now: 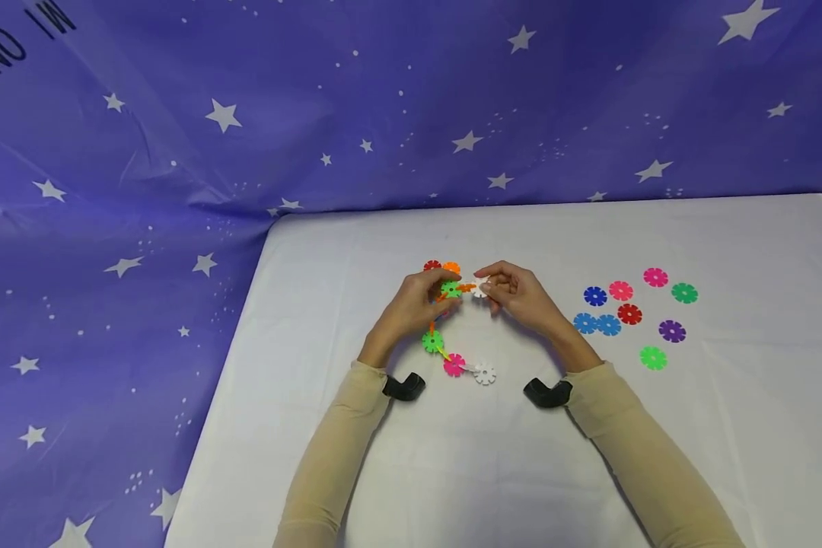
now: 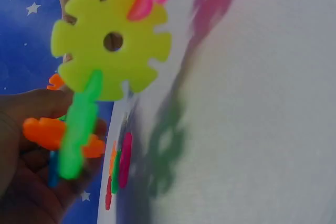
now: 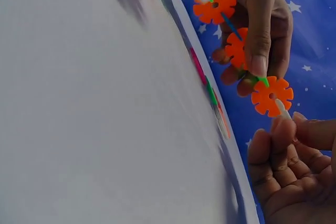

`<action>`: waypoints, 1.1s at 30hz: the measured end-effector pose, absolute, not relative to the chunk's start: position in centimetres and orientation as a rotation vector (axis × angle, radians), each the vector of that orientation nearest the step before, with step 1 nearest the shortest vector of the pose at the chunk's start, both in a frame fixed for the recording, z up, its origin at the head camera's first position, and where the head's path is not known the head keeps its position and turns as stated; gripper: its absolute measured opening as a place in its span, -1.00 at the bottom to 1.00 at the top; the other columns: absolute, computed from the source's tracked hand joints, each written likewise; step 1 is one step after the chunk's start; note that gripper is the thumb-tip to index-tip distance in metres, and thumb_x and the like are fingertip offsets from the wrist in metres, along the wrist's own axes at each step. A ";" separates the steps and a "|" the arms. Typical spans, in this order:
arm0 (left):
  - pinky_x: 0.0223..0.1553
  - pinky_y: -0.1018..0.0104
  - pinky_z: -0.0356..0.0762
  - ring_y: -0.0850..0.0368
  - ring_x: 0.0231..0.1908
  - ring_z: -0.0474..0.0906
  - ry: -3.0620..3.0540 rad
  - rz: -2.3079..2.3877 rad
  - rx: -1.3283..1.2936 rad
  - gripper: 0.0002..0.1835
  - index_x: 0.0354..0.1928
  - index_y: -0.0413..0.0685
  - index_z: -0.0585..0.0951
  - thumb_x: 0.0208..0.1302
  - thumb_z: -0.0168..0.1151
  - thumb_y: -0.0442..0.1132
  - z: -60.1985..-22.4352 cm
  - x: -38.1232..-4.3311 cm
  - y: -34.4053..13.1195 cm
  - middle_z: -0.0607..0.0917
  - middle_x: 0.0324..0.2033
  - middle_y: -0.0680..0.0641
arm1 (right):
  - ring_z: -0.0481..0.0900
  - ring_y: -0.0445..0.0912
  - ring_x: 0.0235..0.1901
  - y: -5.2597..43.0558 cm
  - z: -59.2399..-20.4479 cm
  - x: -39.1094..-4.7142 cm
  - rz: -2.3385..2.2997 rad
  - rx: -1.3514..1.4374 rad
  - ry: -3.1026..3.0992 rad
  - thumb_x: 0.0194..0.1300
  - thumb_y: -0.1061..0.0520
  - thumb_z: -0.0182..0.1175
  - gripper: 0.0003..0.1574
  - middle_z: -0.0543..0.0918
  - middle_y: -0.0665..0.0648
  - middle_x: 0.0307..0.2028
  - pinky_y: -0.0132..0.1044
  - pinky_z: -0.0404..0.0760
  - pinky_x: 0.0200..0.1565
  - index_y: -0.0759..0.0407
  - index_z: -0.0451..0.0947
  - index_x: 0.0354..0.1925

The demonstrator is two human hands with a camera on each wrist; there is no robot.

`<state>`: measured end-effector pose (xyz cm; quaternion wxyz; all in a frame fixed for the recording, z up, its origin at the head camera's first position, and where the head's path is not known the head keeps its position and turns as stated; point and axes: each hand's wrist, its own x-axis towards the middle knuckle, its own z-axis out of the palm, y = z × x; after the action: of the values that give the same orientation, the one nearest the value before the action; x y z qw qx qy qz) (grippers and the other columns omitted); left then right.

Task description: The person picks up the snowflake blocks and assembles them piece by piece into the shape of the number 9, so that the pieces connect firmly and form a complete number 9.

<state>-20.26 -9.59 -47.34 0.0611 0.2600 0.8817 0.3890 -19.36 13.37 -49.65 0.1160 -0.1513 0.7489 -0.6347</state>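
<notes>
A chain of notched plastic discs, slotted together edge to edge, hangs from my left hand [image 1: 411, 306]. The thumb and fingers of that hand pinch the chain at a green disc [image 1: 450, 289]. My right hand [image 1: 524, 298] pinches a white disc [image 1: 480, 288] between thumb and forefinger. In the right wrist view the white disc's edge meets the rim of an orange disc [image 3: 282, 90] at the chain's end; how deep it sits I cannot tell. Lower down the chain are a yellow disc [image 2: 84, 40], a pink disc [image 1: 454, 367] and another white disc [image 1: 479, 378].
Loose discs lie at the right on the white-covered table [image 1: 760, 441], among them a dark blue disc [image 1: 595, 290], a purple disc [image 1: 672, 325] and a light green disc [image 1: 654, 352]. Beyond the hands lie a red disc [image 1: 432, 265] and an orange disc. A blue starry cloth [image 1: 397, 114] hangs behind.
</notes>
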 end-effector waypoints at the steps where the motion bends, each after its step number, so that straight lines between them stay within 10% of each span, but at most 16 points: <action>1: -0.27 0.37 0.46 0.14 -0.35 0.45 2.662 1.166 0.787 -0.62 0.07 -0.16 0.61 0.22 0.39 -0.23 -47.3 -20.3 -9.7 0.56 -0.39 -0.01 | 0.57 0.09 -0.51 13.3 -49.7 -19.4 -1.858 -0.455 2.189 0.44 0.22 0.10 -0.60 0.56 0.47 -0.37 -0.33 0.53 -0.36 0.36 0.44 0.18; 12: 0.31 0.11 0.35 0.00 0.19 0.46 2.619 1.083 0.689 -0.46 0.33 -0.13 0.41 0.31 0.24 -0.30 -47.4 -20.3 -12.5 0.55 0.18 -0.14 | 0.47 -0.01 -0.51 12.9 -49.8 -20.3 -1.659 -0.485 2.392 0.38 0.20 0.20 -0.64 0.60 0.27 -0.33 -0.35 0.48 -0.45 0.28 0.52 0.11; 33: -0.01 0.21 0.52 0.15 -0.14 0.58 2.831 1.020 0.850 -0.54 0.21 0.02 0.58 0.27 0.35 -0.14 -47.8 -20.0 -12.1 0.70 -0.08 -0.02 | 0.49 -0.04 -0.31 10.3 -49.9 -20.9 -1.005 -0.584 2.847 0.20 0.07 0.39 -0.62 0.55 0.09 -0.27 -0.17 0.45 -0.26 0.16 0.56 -0.05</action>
<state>-19.98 -12.08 -47.76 0.0074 0.2718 0.9054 0.3262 -20.91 10.34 -49.94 0.0333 -0.1898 0.9253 -0.3265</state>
